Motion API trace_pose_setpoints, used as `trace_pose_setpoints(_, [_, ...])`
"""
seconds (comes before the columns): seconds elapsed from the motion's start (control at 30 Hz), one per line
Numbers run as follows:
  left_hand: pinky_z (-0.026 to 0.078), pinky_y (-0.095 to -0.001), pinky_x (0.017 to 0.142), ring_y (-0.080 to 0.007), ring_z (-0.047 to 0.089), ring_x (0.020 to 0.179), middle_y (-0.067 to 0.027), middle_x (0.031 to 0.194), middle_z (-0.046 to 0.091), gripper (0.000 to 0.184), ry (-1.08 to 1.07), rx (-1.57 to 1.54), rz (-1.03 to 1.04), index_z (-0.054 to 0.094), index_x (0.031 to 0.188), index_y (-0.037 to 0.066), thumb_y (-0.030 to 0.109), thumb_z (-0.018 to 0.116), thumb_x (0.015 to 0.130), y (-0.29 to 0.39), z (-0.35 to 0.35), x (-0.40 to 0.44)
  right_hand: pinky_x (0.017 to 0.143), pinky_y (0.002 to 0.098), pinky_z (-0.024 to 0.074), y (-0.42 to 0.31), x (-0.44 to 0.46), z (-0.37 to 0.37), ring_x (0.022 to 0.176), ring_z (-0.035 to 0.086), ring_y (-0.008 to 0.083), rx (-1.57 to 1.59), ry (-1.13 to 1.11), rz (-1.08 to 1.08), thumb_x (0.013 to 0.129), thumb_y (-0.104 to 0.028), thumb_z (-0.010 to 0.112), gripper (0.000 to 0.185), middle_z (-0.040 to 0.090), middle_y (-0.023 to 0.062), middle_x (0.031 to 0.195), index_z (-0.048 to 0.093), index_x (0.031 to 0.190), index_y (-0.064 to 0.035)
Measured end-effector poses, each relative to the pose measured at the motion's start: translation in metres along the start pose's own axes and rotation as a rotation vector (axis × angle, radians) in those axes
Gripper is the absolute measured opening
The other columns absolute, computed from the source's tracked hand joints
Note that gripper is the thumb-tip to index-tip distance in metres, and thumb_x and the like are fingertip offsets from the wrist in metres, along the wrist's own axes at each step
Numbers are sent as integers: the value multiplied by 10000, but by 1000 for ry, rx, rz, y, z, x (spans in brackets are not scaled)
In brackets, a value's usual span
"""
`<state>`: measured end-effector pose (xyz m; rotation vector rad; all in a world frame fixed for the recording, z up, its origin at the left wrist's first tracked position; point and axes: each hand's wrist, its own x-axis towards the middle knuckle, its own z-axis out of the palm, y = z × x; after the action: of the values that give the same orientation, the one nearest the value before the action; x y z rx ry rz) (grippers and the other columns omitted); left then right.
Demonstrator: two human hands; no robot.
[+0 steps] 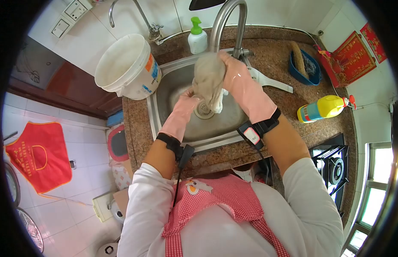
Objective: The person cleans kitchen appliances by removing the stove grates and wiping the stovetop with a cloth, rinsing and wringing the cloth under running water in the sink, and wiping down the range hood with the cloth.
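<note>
Speckled worktop [267, 49], inset sink [201, 132]: we have one greyish cloth [208, 76] above the drain [203, 112], grasped by our left fingers [189, 94] and right fingers [226, 58], and it could, we judge, slip should the glossy pink gloves [251, 92] lose purchase.

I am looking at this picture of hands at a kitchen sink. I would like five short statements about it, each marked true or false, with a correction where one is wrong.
1. The left hand and the right hand both wear pink gloves. True.
2. The white bucket is covered with a lid. False: the bucket is open at the top.
3. The hands are at a greyish cloth above the sink. True.
4. The yellow bottle lies in the sink. False: it is on the countertop, to the right of the sink.
5. The pump bottle near the wall has a green top. True.
</note>
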<state>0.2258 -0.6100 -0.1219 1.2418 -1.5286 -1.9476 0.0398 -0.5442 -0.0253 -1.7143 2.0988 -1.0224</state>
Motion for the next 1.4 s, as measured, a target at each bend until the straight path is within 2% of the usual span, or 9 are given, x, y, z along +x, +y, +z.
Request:
trace_pose_setpoints(0.17, [446, -432, 838, -185, 576, 859, -17, 968, 617, 126, 93, -441, -93, 581, 1009, 113, 136, 566, 886, 18, -1, -4, 849, 286, 469, 81, 31, 23, 973, 604, 179, 609, 40, 91, 896, -214, 623, 324, 644, 105, 1098, 591, 1147, -13])
trace_pose_setpoints(0.5, [457, -398, 917, -261, 598, 968, -104, 1053, 627, 221, -20, -788, 101, 582, 1076, 37, 174, 580, 903, 64, 4, 2, 1035, 391, 356, 59, -19, 19, 1332, 360, 299, 513, -399, 519, 827, -617, 518, 852, 338, 153, 1473, 280, 1461, -100])
trace_pose_setpoints(0.67, [473, -391, 915, -255, 597, 1003, -114, 1061, 622, 227, -74, -883, 138, 577, 1079, 15, 157, 591, 902, 72, 26, 2, 968, 317, 399, 56, -29, 36, 1184, 478, 200, 1230, -480, 229, 886, -578, 526, 725, 494, 92, 1341, 415, 1386, -65])
trace_pose_setpoints(0.8, [472, -386, 922, -244, 597, 1010, -125, 1057, 621, 266, -80, -788, 115, 568, 1085, 4, 185, 611, 895, 62, 10, 5, 884, 300, 452, 66, -22, 52, 971, 574, 163, 1026, -261, 496, 928, -410, 561, 463, 632, 79, 1079, 585, 1205, -40])
trace_pose_setpoints(0.93, [525, -416, 810, -248, 567, 1076, -163, 1178, 575, 494, 76, -345, -43, 492, 1249, 40, 312, 658, 871, 55, -11, -13, 864, 315, 471, 78, 4, 51, 963, 601, 214, 1694, -188, 573, 985, -285, 468, 334, 653, 93, 1041, 610, 1116, -13])
trace_pose_setpoints(1.17, [375, -700, 859, -374, 359, 1315, -77, 1409, 408, 789, -32, -733, -454, 316, 1429, 200, 651, 543, 822, 6, 4, 4, 887, 342, 469, 62, -2, 86, 1039, 585, 309, 189, -223, 301, 932, -285, 490, 382, 630, 175, 1081, 526, 1186, -2])
trace_pose_setpoints(1.3, [422, -412, 955, -245, 477, 1208, -51, 1361, 468, 557, -60, -955, -119, 380, 1376, 146, 524, 381, 967, -2, 29, 21, 919, 388, 446, 28, -5, 98, 1114, 557, 343, 543, -211, 431, 839, -409, 605, 568, 610, 212, 1140, 532, 1222, 4])
trace_pose_setpoints(1.33, [426, -382, 943, -232, 490, 1184, -52, 1335, 491, 504, -20, -478, 36, 397, 1361, 137, 469, 371, 982, -15, 28, 34, 925, 407, 438, 10, -12, 97, 1121, 555, 347, 922, -123, 564, 818, -445, 635, 591, 614, 203, 1145, 564, 1201, -1])
trace_pose_setpoints(1.4, [441, -339, 906, -216, 527, 1111, -53, 1260, 543, 408, 66, 270, 275, 444, 1315, 129, 373, 377, 995, -33, 26, 48, 891, 411, 457, 8, -9, 110, 1075, 577, 360, 299, -37, 282, 837, -437, 618, 501, 633, 193, 1084, 601, 1103, -12])
